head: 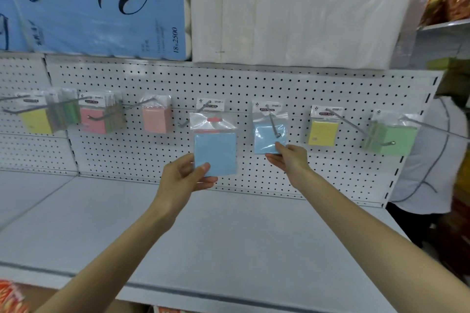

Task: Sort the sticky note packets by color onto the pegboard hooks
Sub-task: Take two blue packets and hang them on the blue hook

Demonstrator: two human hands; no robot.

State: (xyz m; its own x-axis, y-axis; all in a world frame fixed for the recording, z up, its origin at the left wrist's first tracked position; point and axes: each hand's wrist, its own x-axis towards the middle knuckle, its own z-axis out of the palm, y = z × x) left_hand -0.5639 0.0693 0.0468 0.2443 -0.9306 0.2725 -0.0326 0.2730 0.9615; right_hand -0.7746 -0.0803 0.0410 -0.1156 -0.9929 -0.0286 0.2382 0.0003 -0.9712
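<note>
My left hand (187, 175) grips the lower edge of a blue sticky note packet (216, 152), held up in front of the white pegboard (229, 84) near an empty-looking hook (195, 115). My right hand (286, 157) pinches the bottom corner of a second blue packet (269, 137) that hangs on its hook. Along the board hang yellow (35, 119), pink (92, 121), peach (156, 119), yellow (323, 132) and green (393, 138) packets.
A grey shelf board (178, 223) lies below the pegboard. On top stand a blue tissue pack (101, 7) and a white wrapped pack (300, 25). A person in white (427, 160) stands at the right end.
</note>
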